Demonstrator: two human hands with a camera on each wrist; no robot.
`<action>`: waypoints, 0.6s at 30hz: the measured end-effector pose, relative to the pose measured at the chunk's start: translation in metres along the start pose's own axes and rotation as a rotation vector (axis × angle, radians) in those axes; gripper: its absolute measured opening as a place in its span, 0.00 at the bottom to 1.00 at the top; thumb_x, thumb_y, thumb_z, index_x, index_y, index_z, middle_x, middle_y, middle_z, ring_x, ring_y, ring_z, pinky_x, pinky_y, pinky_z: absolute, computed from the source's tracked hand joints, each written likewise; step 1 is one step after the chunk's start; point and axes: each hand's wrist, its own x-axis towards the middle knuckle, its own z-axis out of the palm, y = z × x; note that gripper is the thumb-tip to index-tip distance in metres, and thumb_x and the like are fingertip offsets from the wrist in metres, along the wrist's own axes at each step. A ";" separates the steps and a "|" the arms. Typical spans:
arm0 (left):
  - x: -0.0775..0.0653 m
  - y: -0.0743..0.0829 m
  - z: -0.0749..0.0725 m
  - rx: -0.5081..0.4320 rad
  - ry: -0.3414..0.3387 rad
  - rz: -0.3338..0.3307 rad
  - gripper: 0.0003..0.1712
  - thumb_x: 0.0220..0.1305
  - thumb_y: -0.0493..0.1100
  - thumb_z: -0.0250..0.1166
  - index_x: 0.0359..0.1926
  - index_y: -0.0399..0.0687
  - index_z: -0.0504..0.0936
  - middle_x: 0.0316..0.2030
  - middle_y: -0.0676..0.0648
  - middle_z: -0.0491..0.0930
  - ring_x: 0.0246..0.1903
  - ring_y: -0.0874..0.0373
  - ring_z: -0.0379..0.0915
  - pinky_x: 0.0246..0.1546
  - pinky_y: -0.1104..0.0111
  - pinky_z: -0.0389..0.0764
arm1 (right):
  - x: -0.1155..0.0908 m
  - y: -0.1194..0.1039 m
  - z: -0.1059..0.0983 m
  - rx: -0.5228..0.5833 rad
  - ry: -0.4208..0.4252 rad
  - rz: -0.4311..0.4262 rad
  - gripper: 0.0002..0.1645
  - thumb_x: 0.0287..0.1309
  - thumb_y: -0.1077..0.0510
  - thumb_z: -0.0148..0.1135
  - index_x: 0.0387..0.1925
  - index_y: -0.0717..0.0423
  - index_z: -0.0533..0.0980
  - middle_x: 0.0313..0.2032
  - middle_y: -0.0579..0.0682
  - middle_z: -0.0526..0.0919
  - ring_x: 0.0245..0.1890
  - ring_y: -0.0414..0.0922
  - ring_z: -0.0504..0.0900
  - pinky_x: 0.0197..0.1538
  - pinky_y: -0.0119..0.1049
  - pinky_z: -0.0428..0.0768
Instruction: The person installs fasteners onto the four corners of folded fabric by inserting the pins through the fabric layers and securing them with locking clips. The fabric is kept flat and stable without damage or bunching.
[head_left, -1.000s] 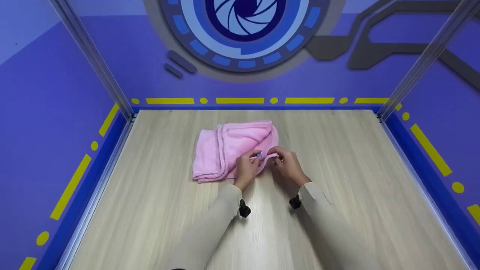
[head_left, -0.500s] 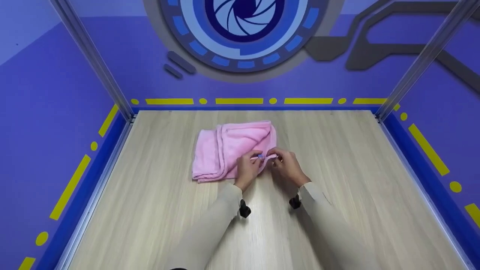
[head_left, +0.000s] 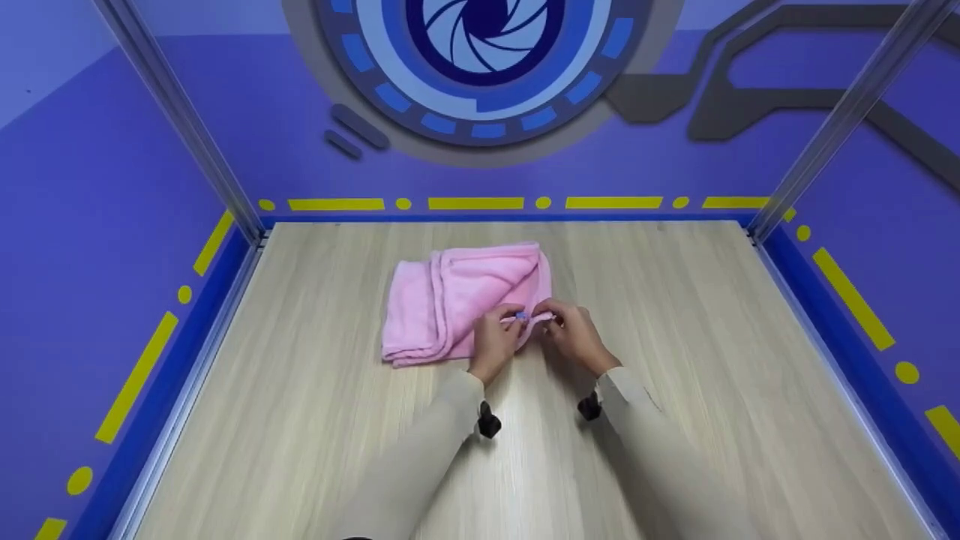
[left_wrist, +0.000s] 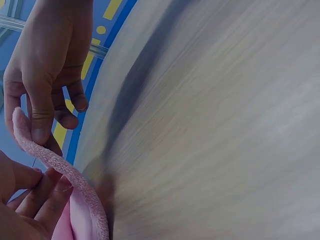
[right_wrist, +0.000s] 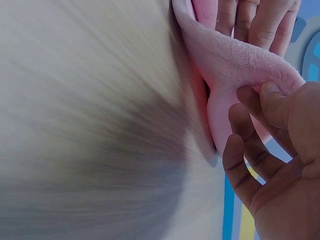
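Observation:
A folded pink plush cloth [head_left: 480, 285] with a stitched hem lies on the wooden table, its near right corner raised between my two hands. My right hand [head_left: 576, 334] pinches that raised edge between thumb and index finger; the other fingers hang loosely curled, as the right wrist view shows. My left hand [head_left: 495, 337] is just to the left, over the cloth. Its thumb and fingertips pinch a small blue thing [head_left: 520, 316], too small to make out. In the left wrist view, the hem [left_wrist: 75, 175] runs from the right fingertips down past the left fingers.
The pale wooden table [head_left: 675, 300] is bounded by a purple-blue back wall [head_left: 480, 176] and side walls with yellow marks. Metal posts [head_left: 832, 150] stand at the corners. Each sleeve cuff carries a black wrist camera [head_left: 489, 421].
Both hands stay nearly in place at the raised cloth edge. The small blue thing at my left fingertips sits slightly lower and further right. The head view shifts a little.

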 end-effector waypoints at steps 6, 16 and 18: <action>0.001 0.002 -0.001 0.033 -0.012 0.020 0.12 0.63 0.28 0.69 0.49 0.32 0.87 0.43 0.38 0.88 0.40 0.54 0.88 0.41 0.73 0.85 | 0.001 -0.002 -0.001 0.006 -0.023 0.036 0.16 0.61 0.75 0.62 0.39 0.51 0.84 0.36 0.45 0.87 0.33 0.43 0.80 0.37 0.39 0.81; 0.004 0.002 -0.002 0.129 0.022 0.133 0.11 0.62 0.29 0.70 0.46 0.33 0.88 0.42 0.41 0.89 0.40 0.54 0.88 0.44 0.67 0.86 | 0.001 -0.003 -0.001 0.021 -0.004 0.037 0.15 0.62 0.73 0.63 0.43 0.52 0.85 0.40 0.47 0.88 0.33 0.43 0.81 0.38 0.39 0.82; 0.003 0.002 -0.002 0.135 0.027 0.134 0.11 0.63 0.28 0.69 0.47 0.34 0.88 0.42 0.42 0.89 0.42 0.55 0.88 0.46 0.66 0.86 | 0.000 -0.002 -0.001 0.028 0.006 0.040 0.16 0.62 0.73 0.63 0.45 0.54 0.85 0.39 0.49 0.88 0.31 0.43 0.80 0.36 0.38 0.81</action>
